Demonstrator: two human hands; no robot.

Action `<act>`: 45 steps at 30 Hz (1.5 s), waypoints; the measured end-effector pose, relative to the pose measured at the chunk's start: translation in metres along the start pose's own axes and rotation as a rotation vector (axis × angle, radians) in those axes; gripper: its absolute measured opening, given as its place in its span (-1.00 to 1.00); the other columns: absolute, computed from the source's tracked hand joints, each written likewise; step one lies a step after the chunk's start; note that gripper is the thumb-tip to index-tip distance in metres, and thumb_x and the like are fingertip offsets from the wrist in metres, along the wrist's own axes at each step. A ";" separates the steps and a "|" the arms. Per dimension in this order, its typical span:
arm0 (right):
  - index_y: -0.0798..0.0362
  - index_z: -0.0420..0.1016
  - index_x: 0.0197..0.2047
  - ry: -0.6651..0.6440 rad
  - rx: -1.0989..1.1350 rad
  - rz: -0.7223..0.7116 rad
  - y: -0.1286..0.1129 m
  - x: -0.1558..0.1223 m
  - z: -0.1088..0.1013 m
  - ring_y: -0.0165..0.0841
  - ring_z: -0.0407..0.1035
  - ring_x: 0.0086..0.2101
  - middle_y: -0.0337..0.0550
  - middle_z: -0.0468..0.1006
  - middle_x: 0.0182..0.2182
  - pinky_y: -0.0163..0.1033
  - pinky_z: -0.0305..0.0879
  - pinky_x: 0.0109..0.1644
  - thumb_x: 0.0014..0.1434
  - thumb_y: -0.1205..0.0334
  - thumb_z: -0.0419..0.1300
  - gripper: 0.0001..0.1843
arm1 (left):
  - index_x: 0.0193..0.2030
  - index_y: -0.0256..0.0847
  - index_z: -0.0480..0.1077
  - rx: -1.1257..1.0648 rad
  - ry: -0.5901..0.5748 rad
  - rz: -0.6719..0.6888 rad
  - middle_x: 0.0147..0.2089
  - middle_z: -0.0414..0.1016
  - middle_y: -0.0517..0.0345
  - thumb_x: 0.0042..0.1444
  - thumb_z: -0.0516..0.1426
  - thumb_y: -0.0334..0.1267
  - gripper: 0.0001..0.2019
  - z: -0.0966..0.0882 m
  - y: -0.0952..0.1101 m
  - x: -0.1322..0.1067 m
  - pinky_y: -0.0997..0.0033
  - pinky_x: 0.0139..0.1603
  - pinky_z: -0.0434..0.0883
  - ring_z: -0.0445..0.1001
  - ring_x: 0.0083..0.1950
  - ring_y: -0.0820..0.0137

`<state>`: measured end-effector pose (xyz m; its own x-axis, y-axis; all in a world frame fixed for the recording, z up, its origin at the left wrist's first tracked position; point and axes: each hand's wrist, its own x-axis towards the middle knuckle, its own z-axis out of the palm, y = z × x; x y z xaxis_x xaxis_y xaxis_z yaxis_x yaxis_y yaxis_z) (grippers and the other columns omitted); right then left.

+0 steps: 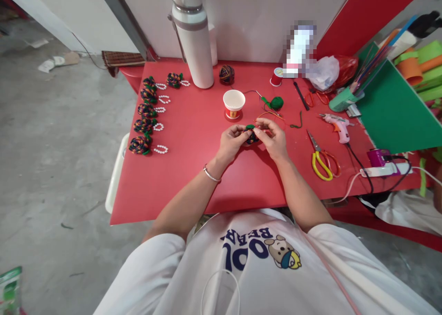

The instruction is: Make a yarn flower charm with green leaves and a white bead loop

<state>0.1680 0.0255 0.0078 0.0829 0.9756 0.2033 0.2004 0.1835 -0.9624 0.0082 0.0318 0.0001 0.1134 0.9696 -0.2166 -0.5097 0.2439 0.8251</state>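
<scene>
Above the middle of the red table (186,177), a small dark multicoloured crocheted flower (251,139) with a green piece on top is pinched between both hands. My left hand (230,144) grips its left side, thumb and fingers together. On its right side, my right hand (275,140) is closed with thumb and fingertips; an orange-red strand of yarn (271,114) runs close behind these fingers. Just beyond the hands stand a paper cup (234,102) and a small green yarn ball (276,103). Fingers cover part of the flower.
Several finished flowers (140,144) with white bead loops (160,149) line the left side. A white bottle (196,48) and multicoloured yarn ball (227,74) stand at the back. Yellow-and-red-handled scissors (322,163), a pink glue gun (340,126) and a power strip (386,169) lie right.
</scene>
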 end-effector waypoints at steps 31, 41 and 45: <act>-0.03 0.69 -0.01 -0.105 0.049 0.177 -0.002 -0.001 -0.001 -0.19 0.63 -0.11 -0.08 0.75 -0.12 -0.12 0.62 -0.08 0.13 -0.38 0.42 -0.38 | -0.24 -0.23 0.52 0.096 0.058 0.042 -0.38 0.61 0.17 -0.07 0.52 -0.09 -0.61 -0.003 -0.004 0.000 0.50 -0.49 0.52 0.53 -0.45 0.46; -0.06 0.68 0.14 -0.195 -0.077 0.054 -0.008 -0.004 0.000 -0.11 0.61 0.10 -0.05 0.74 0.08 0.01 0.60 0.19 0.23 -0.11 0.41 -0.51 | -0.20 -0.23 0.58 0.083 -0.046 0.040 -0.33 0.62 0.20 -0.10 0.54 -0.06 -0.59 -0.007 -0.002 0.001 0.52 -0.45 0.57 0.54 -0.45 0.51; -0.03 0.67 0.16 -0.198 -0.096 0.042 -0.004 -0.003 -0.001 -0.11 0.60 0.12 -0.05 0.74 0.11 0.04 0.57 0.26 0.23 -0.03 0.37 -0.52 | -0.23 -0.24 0.58 0.097 -0.052 0.023 -0.39 0.56 0.21 -0.03 0.50 0.07 -0.56 -0.009 0.001 0.001 0.48 -0.47 0.58 0.52 -0.47 0.49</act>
<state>0.1678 0.0215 0.0109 -0.0982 0.9885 0.1147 0.2936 0.1389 -0.9458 0.0004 0.0331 -0.0040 0.1482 0.9740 -0.1713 -0.4282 0.2193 0.8767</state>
